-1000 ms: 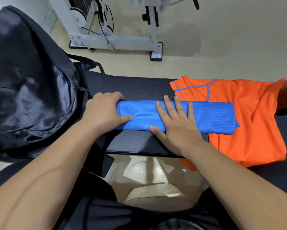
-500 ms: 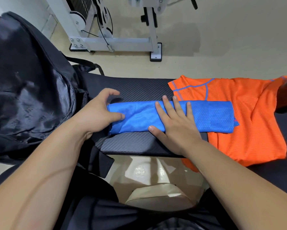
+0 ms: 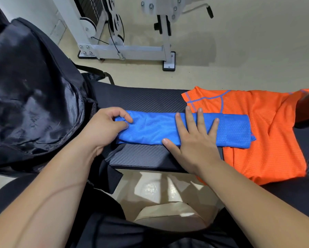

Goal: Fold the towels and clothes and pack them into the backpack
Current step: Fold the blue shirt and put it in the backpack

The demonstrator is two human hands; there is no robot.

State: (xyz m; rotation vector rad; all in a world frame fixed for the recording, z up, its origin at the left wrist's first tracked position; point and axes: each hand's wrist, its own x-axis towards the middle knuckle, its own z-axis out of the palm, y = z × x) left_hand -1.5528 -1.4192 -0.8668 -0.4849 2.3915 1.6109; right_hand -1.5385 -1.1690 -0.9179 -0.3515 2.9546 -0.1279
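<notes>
pinching one end of the folded blue towel [image 3: 150, 128] on the black bench [image 3: 141, 99], other palm flat on it

left hand [image 3: 103, 127] has thumb and curled fingers grasping the towel's 9 o'clock end, right by the mouth of the backpack [image 3: 34, 95]. right hand [image 3: 194, 140] is released, fingers straight and spread, pressing down on the middle of the towel. the towel lies as a long narrow strip across the bench, about dead centre of the view, and its 3 o'clock end overlaps the orange shirt [image 3: 257, 133], which is spread flat out at 3 o'clock and hangs a bit over the near edge. the backpack sits at 9 to 10 o'clock, unzipped, shiny dark lining showing, touching the bench end. white gym machine [image 3: 128, 49] stands on the beige floor [image 3: 239, 51] at 12 o'clock, well apart from the bench.
</notes>
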